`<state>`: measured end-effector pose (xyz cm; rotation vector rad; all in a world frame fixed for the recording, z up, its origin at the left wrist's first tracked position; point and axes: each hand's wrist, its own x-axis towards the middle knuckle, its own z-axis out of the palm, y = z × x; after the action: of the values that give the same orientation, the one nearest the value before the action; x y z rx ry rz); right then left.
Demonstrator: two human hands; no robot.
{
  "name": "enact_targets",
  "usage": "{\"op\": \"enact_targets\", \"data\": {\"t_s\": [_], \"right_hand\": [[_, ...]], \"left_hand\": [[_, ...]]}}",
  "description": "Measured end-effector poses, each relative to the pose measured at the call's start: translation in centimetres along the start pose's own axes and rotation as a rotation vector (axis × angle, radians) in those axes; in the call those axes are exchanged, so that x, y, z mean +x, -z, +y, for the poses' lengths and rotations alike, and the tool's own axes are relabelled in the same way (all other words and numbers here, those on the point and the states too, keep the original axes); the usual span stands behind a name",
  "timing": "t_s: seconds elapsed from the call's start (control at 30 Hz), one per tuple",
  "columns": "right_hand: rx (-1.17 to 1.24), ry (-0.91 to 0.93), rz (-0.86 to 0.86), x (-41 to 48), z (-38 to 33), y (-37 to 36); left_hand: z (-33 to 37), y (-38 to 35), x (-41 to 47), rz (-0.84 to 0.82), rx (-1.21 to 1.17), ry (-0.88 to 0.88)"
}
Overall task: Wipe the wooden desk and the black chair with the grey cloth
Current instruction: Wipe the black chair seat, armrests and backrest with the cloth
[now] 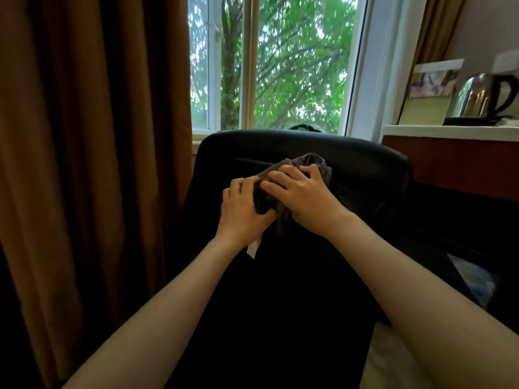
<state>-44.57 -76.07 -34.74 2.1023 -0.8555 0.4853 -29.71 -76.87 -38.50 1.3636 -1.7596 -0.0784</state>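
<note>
Window behind; both hands (244,211) (303,197) bunch crumpled grey cloth (314,164) against black chair (365,164).

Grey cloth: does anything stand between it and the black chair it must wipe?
Nothing visible does. The left hand and right hand grip the grey cloth directly in front of the backrest of the black chair.

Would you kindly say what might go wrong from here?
The crumpled grey cloth is bunched between the left hand and right hand, so it may wipe only a narrow strip of the black padded chair. Its white tag dangles below the left hand and could drag or snag. The steel kettle stands on the wooden desk nearby; a later sweep might knock it.
</note>
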Motion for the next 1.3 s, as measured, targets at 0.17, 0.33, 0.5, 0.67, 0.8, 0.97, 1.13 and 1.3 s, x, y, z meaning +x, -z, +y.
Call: {"op": "enact_targets", "data": {"t_s": [0.17,0.33,0.5,0.67,0.8,0.97,1.13,1.3], "right_hand": [[-0.063,-0.043,0.003,-1.6,-0.9,0.2],[-0.166,-0.011,0.228,-4.6,-1.1,-0.4],[-0.104,-0.075,0.291,-6.7,-1.8,-0.6],[-0.1,-0.117,0.315,-6.3,-2.2,-1.0],[-0.123,-0.104,0.331,-6.6,-3.0,-1.2],[-0.237,-0.074,0.335,-8.0,-5.8,-2.7],[-0.424,-0.097,0.226,-9.6,-9.6,-5.1],[-0.46,-0.092,0.215,-10.6,-13.1,-7.7]], "left_hand": [[0.0,-0.4,-0.8,0.039,-0.005,-0.104],[0.5,-1.9,-2.6,0.125,-0.005,-0.245],[0.8,-4.1,-3.9,0.212,-0.023,-0.318],[0.9,-3.9,-3.5,0.201,-0.009,-0.316],[0.6,-4.1,-4.3,0.229,-0.017,-0.321],[-1.2,-4.4,-6.3,0.142,0.019,-0.271],[-4.6,-5.1,-9.4,0.067,-0.013,-0.254],[-7.6,-6.8,-12.3,0.111,-0.032,-0.25]]}}
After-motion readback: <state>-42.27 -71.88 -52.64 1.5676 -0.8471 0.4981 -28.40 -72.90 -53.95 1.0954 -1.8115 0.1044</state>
